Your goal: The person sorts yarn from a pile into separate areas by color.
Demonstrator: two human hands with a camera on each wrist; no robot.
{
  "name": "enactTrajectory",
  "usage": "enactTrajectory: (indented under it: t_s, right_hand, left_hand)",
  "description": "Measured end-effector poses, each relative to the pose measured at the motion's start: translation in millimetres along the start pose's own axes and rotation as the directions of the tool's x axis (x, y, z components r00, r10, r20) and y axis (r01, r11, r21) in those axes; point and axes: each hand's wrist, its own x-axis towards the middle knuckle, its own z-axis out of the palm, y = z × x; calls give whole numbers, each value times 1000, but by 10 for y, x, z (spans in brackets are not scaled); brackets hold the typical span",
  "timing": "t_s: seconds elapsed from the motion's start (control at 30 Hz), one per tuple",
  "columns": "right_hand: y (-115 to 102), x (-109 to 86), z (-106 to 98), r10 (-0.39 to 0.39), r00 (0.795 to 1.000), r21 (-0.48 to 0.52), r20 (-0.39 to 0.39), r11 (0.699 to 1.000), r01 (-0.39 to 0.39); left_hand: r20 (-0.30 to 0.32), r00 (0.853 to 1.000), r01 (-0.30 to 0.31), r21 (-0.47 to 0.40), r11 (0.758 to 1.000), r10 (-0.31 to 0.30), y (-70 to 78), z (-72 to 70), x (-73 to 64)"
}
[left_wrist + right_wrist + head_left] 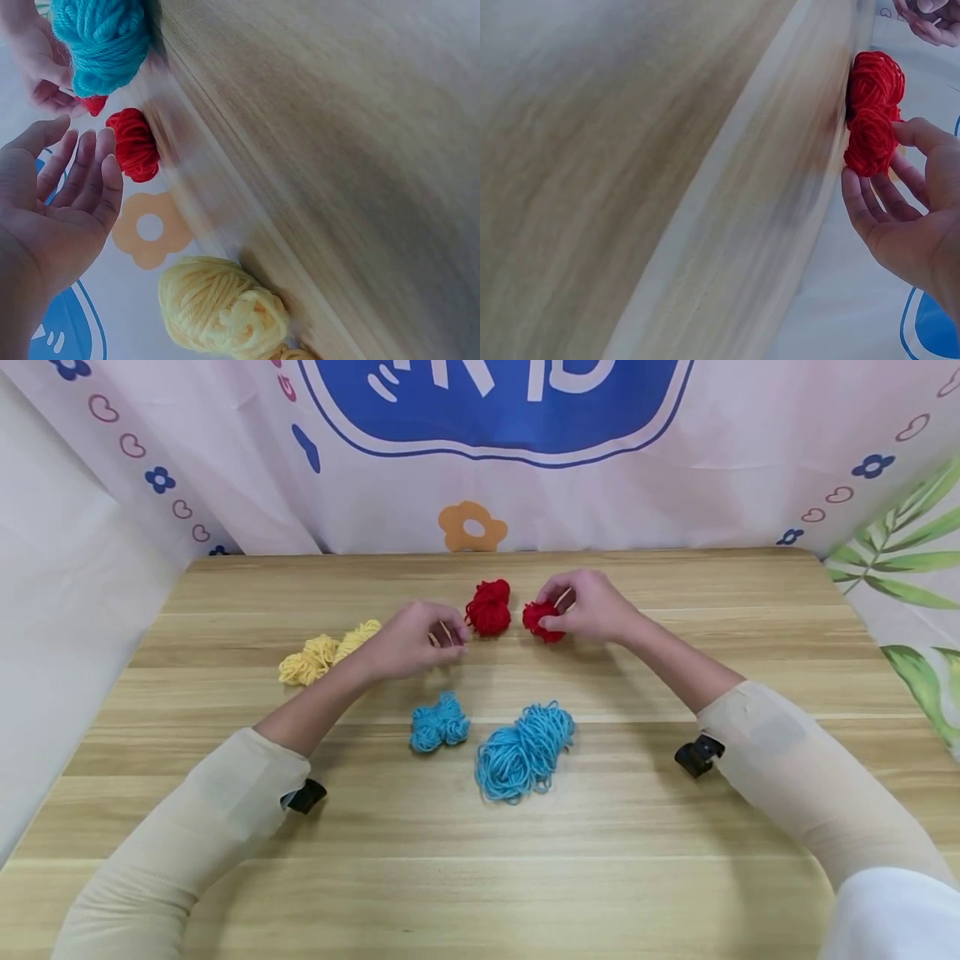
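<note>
My right hand [588,606] pinches a small red yarn bundle [543,622] between thumb and fingers near the back of the table; the right wrist view shows the fingertips on that small bundle [871,141]. To its left lies a larger red yarn bundle [489,608]. My left hand [416,639] hovers just left of the larger red bundle, its fingers loosely bent with nothing in them. In the left wrist view, the larger red bundle [134,145] shows beyond the left fingertips. Behind the left wrist, a yellow yarn bundle [309,662] is partly hidden by the forearm.
In front of the hands lie a small blue yarn bundle [439,722] and a larger blue yarn bundle [525,752] on the wooden table [450,877]. A printed cloth [600,502] hangs along the table's back edge.
</note>
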Motion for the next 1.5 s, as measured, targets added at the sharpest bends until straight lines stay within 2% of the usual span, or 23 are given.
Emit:
enactTrajectory:
  t_s: [0.3,0.57,1.1,1.5]
  right_hand:
    - [9,76,-34,3,1000,11,-17,1000,-3]
    - [42,122,-47,21,1000,24,-20,999,-21]
    - [46,174,-5,73,997,22,-38,997,-72]
    - [37,262,27,78,996,21,-53,997,-77]
  left_hand:
    - [16,1000,8,0,1000,-8,22,-26,1]
    - [26,999,-33,1,999,33,19,-22,0]
    - [35,999,-37,-9,999,38,-12,10,12]
    - [33,999,-39,-9,999,39,-37,19,18]
